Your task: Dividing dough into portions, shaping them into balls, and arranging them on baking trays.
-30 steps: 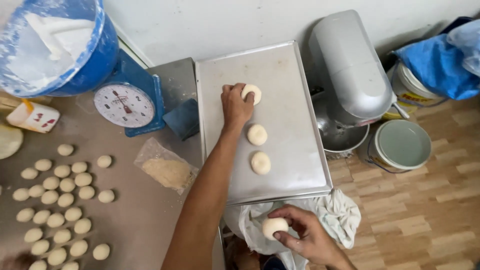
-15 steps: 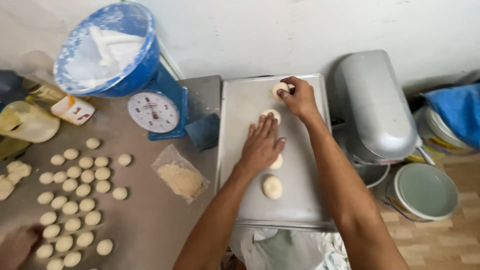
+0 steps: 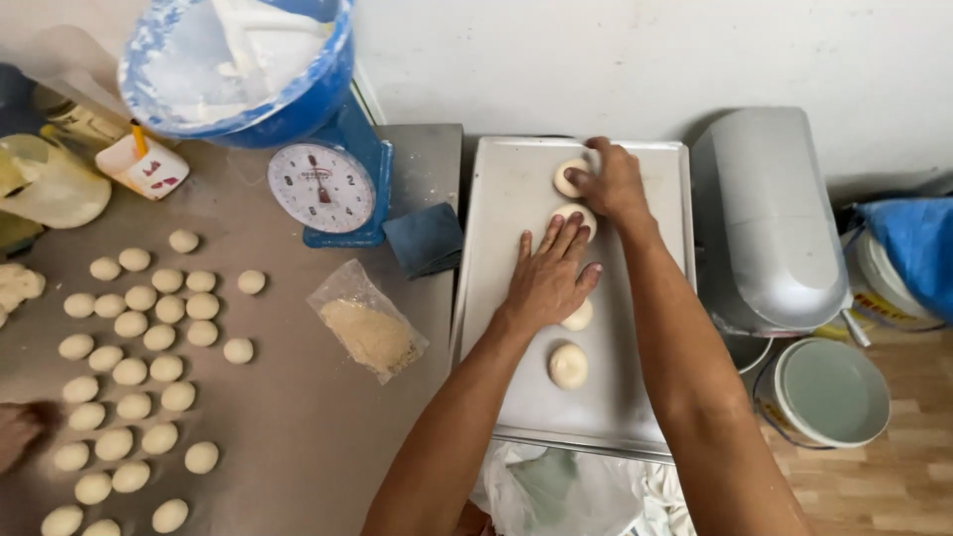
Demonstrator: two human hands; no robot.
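Observation:
A metal baking tray (image 3: 516, 189) lies right of the work table. My left hand (image 3: 549, 276) rests flat on the tray, fingers spread, partly covering a dough round (image 3: 579, 316). At the tray's far end my right hand (image 3: 613, 182) presses its fingertips on the top dough round (image 3: 568, 178). Another dough round (image 3: 574, 214) sits between the two hands, and a flattened one (image 3: 568, 365) lies nearest to me. Neither hand holds anything.
Several dough balls (image 3: 139, 347) are laid out on the brown table at the left. A blue scale (image 3: 323, 184) carries a floury blue bowl (image 3: 238, 65). A clear bag of crumbs (image 3: 365, 323), a stand mixer (image 3: 764, 223), a white bucket (image 3: 829, 392) and another person's hand (image 3: 18, 432) are nearby.
My right hand, which held a dough round near my body, has carried it to the tray's far end and set it down. My left hand has drawn back and lies flat mid-tray.

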